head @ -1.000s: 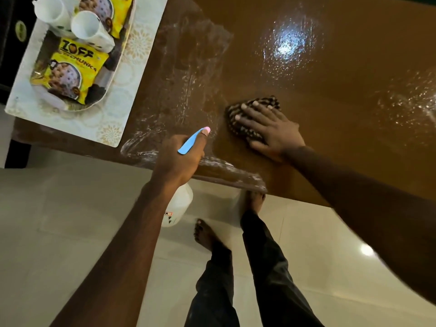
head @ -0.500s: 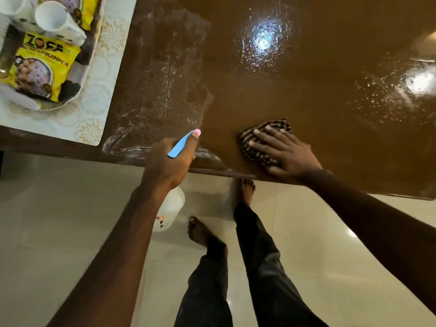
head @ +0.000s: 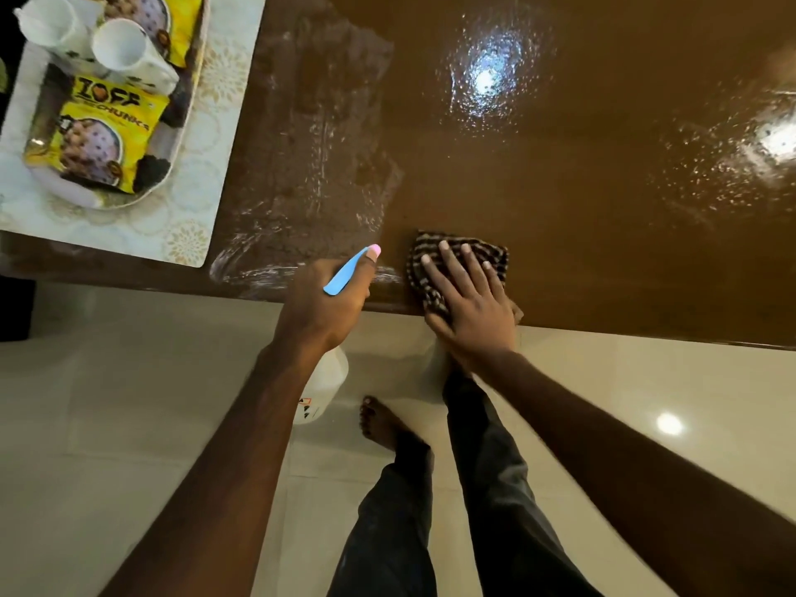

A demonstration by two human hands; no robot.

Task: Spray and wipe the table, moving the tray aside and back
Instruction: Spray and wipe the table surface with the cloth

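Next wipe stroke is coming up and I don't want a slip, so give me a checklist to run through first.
1. Cloth flat under right hand on the table: ok.
2. Left hand grips spray bottle, body below the near edge: ok.
3. Tray on its mat at far left, outside the wipe path: ok.
4. Droplets at middle and right wiped off: not ok.
5. Cloth fully on the table at the near edge: cannot tell.

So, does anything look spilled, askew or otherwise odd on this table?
Nothing really stands out. The table carries droplets and a streaky wet patch near the tray, which fits spraying. The right hand presses the cloth flat at the near edge.
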